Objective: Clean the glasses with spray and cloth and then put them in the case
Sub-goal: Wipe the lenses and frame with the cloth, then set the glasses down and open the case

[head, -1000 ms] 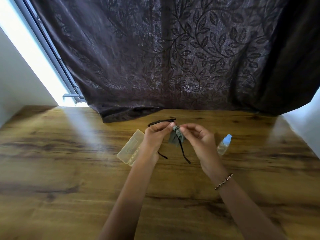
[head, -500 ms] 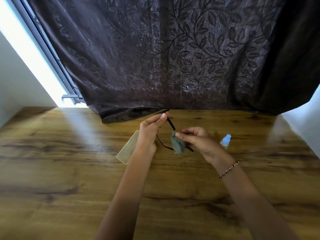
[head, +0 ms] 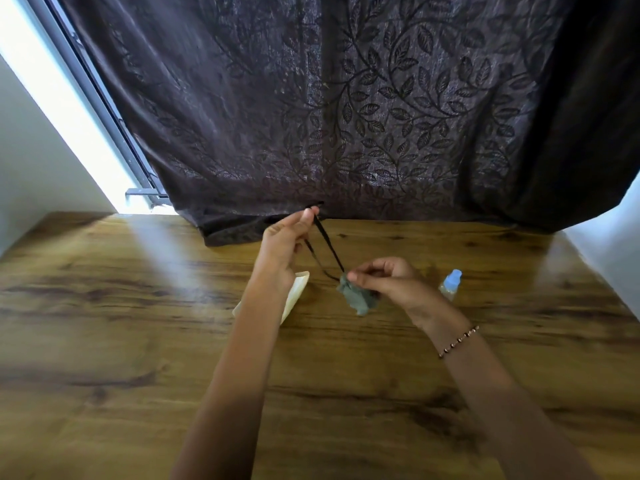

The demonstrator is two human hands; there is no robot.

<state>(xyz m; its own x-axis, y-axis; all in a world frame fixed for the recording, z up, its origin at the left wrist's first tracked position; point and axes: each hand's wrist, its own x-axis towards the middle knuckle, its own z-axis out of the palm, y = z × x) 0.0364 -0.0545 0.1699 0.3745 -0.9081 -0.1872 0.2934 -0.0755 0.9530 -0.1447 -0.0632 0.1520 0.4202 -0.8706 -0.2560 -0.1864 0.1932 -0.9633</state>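
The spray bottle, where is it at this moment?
In the head view, the spray bottle is on the wooden table, right of centre, just to the right of the right hand that pinches the grey cloth.

one head-worn wide view looks forward and down across the table point(head: 104, 375) toward the curtain point(head: 346, 98).
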